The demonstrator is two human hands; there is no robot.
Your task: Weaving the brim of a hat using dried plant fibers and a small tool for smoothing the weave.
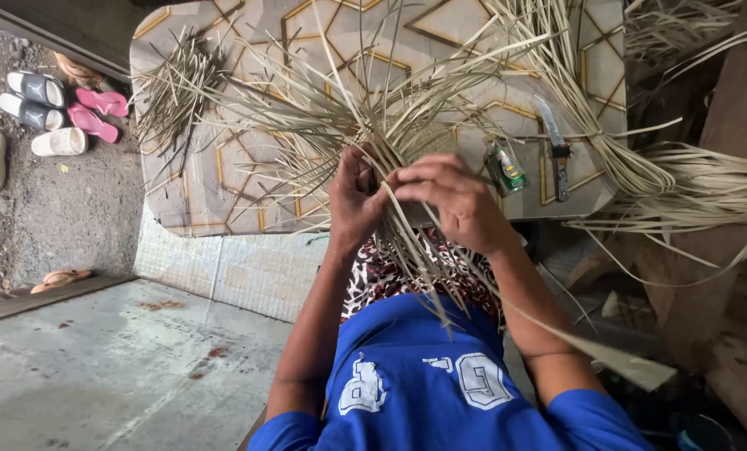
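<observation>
Both hands, left hand (355, 199) and right hand (455, 200), pinch pale reed strips (390, 125) between them, bundle fanning beyond.

The surface (223, 179) carries a covering with a geometric pattern of gold lines on grey. A knife (555, 142) lies near its right edge, blade pointing away, just beside a small green bottle (505, 166). A separate pile of short dark strips (175, 83) lies at the far left corner. Footwear lies on the gravel ground (64, 217) to the left: two grey slides (33, 98), pink flip-flops (98, 113), and white sandals (58, 142), well apart from the surface. An orange sandal (60, 277) lies at the edge of the concrete floor (131, 367). Wooden boards (737, 142) stand to the right.
</observation>
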